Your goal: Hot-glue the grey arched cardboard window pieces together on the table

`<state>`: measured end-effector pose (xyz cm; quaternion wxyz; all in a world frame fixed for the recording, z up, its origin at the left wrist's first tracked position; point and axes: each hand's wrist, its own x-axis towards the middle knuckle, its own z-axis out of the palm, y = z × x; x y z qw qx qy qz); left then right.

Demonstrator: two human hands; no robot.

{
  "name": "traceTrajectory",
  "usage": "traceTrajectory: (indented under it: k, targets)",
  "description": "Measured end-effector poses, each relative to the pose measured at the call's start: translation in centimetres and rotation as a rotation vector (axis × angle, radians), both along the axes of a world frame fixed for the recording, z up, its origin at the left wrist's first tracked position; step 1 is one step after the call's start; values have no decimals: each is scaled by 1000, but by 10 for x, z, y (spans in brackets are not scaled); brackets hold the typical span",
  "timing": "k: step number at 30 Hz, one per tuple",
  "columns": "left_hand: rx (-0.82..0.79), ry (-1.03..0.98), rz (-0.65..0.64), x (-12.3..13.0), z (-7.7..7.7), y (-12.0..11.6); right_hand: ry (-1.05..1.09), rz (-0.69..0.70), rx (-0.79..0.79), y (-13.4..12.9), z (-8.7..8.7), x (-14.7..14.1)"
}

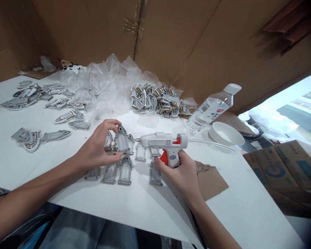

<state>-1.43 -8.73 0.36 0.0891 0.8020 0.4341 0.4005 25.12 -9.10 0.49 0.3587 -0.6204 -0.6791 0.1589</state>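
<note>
On a white counter (145, 211) backed by cardboard walls, a person's bare hands work among many small molded parts. Little writing can be made out. A clear plastic bottle (209, 112), tilted to the right behind the right hand, has a white cap and a label with a barcode-like patch and a red emblem; its lettering is too blurred to read. Past the counter's right edge, a brown carton (282, 169) bears a blue round mark resembling a letter G. The white glue gun (158, 141) has a small oval badge on its handle, also unreadable.

The left hand (93, 148) pinches a gray arched piece (122, 141), with the index finger at its top and the thumb at its lower edge. The piece is tilted up, above other gray pieces (124, 173) laid out on the counter. The right hand (185, 176) has its fingers clamped around the gun's handle, beside the red trigger (164, 157). The metal nozzle points left, right by the edge of the held piece; whether they touch, I cannot tell. A translucent rod (212, 143) extends from the gun's rear toward a white round dish (225, 135). Crumpled clear plastic (106, 79) lies behind, next to a heap of parts (155, 100).
</note>
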Motion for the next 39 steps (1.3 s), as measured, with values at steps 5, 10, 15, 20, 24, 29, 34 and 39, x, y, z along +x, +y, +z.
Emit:
traceTrajectory:
  k: [5, 10, 15, 20, 24, 29, 34, 39]
  targets:
    - [73, 33, -46, 0, 0, 0, -122, 38, 62, 0, -5, 1]
    - [101, 51, -59, 3, 3, -2, -201, 72, 87, 0, -10, 3]
    - [103, 55, -53, 3, 3, -2, -220, 83, 84, -1, -11, 4]
    - [107, 58, -51, 2, 3, -2, -226, 82, 77, 0, -10, 4]
    - [88, 76, -27, 1, 4, -2, -234, 88, 91, 0, -10, 3]
    - [39, 78, 0, 2, 5, -4, -221, 76, 141, 1, -11, 3]
    - [-91, 65, 7, 5, 5, -8, -214, 53, 186, 1, -10, 3]
    - [-182, 57, -24, 6, 6, -9, -212, 33, 187, 2, -9, 3]
